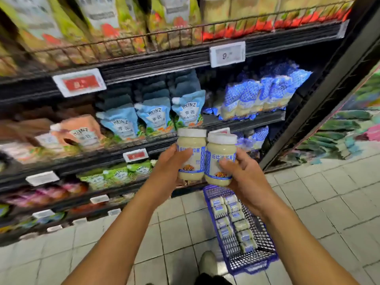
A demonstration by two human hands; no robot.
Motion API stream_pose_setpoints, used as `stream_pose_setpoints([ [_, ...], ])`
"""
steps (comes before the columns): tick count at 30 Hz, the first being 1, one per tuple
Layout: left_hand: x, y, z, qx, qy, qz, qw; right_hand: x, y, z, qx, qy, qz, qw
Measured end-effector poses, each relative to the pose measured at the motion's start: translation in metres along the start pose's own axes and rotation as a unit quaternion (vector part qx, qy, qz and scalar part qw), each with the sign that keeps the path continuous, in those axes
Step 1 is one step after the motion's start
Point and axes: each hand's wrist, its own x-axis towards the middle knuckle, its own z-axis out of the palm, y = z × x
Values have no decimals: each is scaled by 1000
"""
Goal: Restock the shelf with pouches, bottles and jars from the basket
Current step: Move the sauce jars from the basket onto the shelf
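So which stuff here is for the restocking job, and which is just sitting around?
For the job: left jar, left hand, right jar, right hand, basket, shelf.
Just around: blue Heinz pouches, price tag, shoe, floor tiles.

Glossy jars (191,157) with white plastic lids, a wire-mesh basket (253,262), shiny foil-like pouches (153,118), matt floor tiles (329,202)

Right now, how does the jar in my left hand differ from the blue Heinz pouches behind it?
The jar is clear, showing pale cream contents; the blue Heinz pouches are opaque. The jar has a wide white lid; each pouch has a small white corner spout. Your left hand grips the jar; the pouches stand on the shelf. Both carry blue print.
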Motion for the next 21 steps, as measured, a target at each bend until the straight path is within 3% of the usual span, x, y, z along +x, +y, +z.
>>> stream_pose_setpoints([
  [8,-103,14,-111,-55,117,79,988,-6,38,123,-43,-113,2,993],
  [21,-290,62,-256,7,255,231,939,-59,82,329,-115,-288,-57,949],
])
